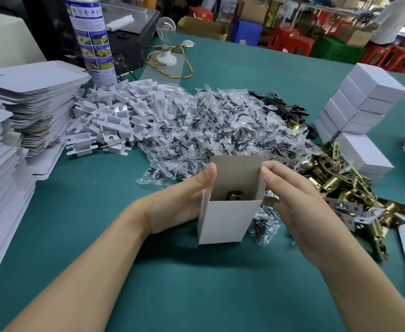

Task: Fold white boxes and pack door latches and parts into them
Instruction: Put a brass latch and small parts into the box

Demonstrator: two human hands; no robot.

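Both hands are on an upright white box (pixel 225 221) standing on the green table (pixel 196 283), top still open with the back flap up. Left hand (pixel 184 200) grips its left side, right hand (pixel 290 200) pinches the right top edge. A brass latch (pixel 233 195) sits inside. Behind the box is the screw-bag pile (pixel 208 125); right of the box, loose brass latches (pixel 340 188); far left of the box, flat box blanks (pixel 16 111).

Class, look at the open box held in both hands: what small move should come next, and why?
Probably fold the raised top flap down to close the white box. A brass latch already sits inside, the top is open, and the left hand and right hand each pinch the flap's edges.
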